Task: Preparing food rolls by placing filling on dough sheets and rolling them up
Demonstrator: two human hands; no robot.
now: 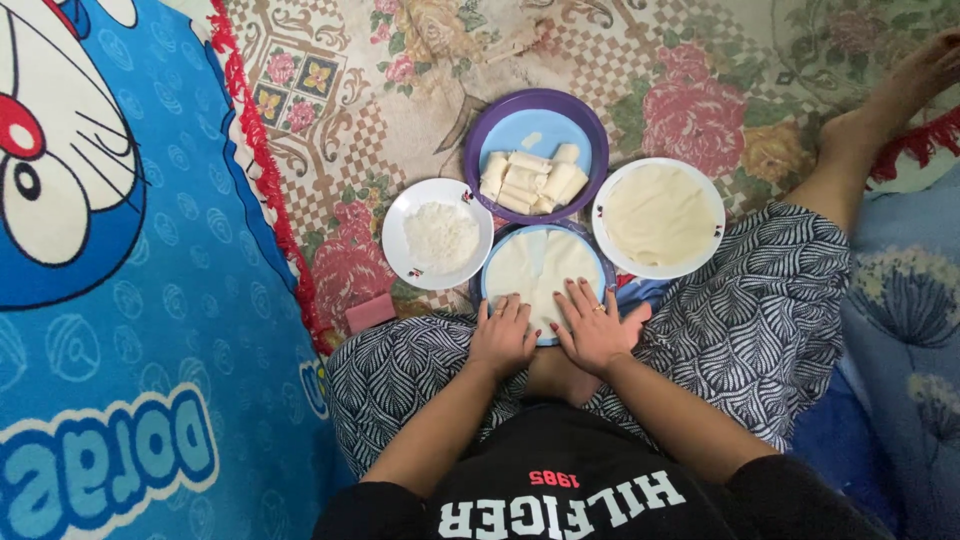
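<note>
Your left hand (502, 335) and right hand (596, 325) lie flat, fingers spread and gripping nothing, on the near edge of a pale wrapper sheet (540, 265) spread over a blue plate (487, 280) at your knees. The step in hand appears to be smoothing the sheet. Filling likely follows: the white plate of white filling (440, 235) sits just left, touching the blue plate. The next move calls for a small portion placed near the sheet's near edge. Finished rolls (528, 180) lie in the purple-rimmed plate (480, 135) beyond; spare wrappers (658, 215) sit to the right.
</note>
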